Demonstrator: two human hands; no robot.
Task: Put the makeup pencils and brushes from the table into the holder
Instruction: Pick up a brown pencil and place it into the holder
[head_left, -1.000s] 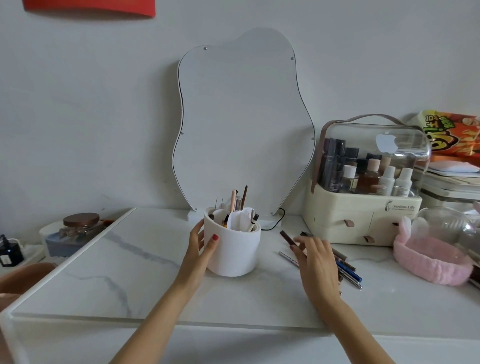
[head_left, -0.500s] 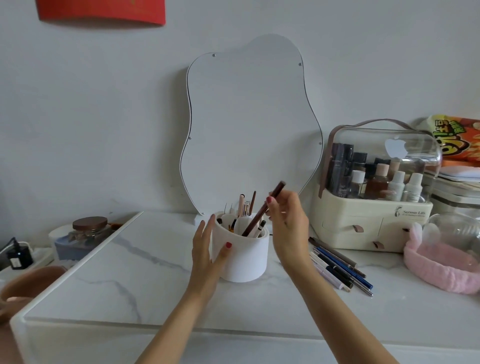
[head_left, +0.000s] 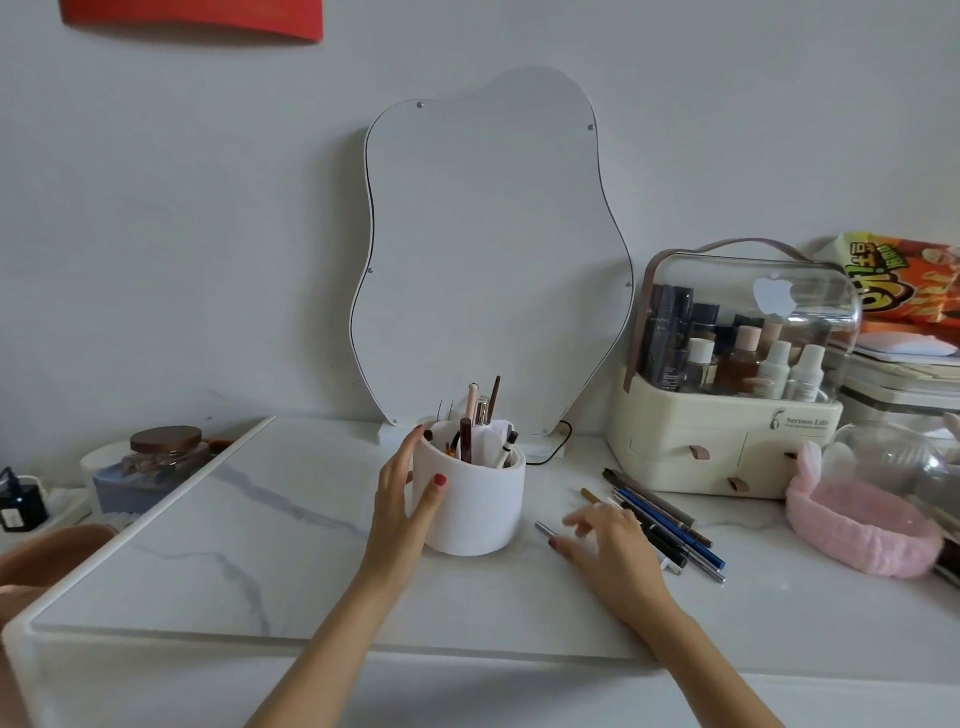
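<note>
A white round holder (head_left: 475, 512) stands mid-table with several pencils and brushes upright in it, a dark brown pencil (head_left: 466, 439) among them. My left hand (head_left: 408, 493) wraps the holder's left side, thumb on its front. My right hand (head_left: 605, 545) hovers low over the table to the right of the holder, fingers spread, blurred, holding nothing. It covers the near ends of a pile of makeup pencils (head_left: 670, 525) that lies fanned out on the marble top. A thin silver pencil (head_left: 545, 529) pokes out by my thumb.
A wavy mirror (head_left: 488, 249) leans on the wall behind the holder. A cream cosmetics case (head_left: 727, 447) with bottles stands at the right, with a pink headband (head_left: 862, 530) and a clear dome beside it. A jar (head_left: 166, 452) sits at the far left.
My right hand dropped the dark brown pencil into the holder and came back down to the pile on the table. My left hand stayed on the holder.
</note>
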